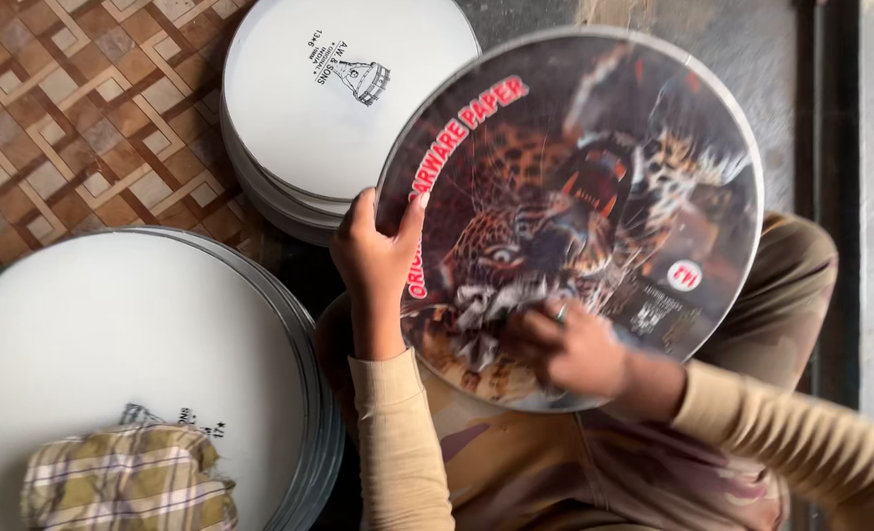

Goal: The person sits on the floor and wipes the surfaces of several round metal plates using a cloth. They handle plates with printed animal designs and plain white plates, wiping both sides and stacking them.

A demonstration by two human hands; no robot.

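Your left hand (pixel 376 258) clamps the rim of a round leopard-printed disc (pixel 594 197) propped on your lap, thumb over its face. Your right hand (pixel 573 346), fingers curled, presses blurred against the lower face. Keep the rim grip firm while rubbing. Beyond your left hand sit white disc stacks (pixel 329 108), one bearing a checked cloth (pixel 127 482).

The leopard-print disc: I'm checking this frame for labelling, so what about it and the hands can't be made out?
- Head view: disc lower edge hidden by the right hand.
- Right hand's fingers motion-blurred.
- Left hand fingertips hidden behind the disc's rim.
- Checked cloth cut off by the bottom edge.
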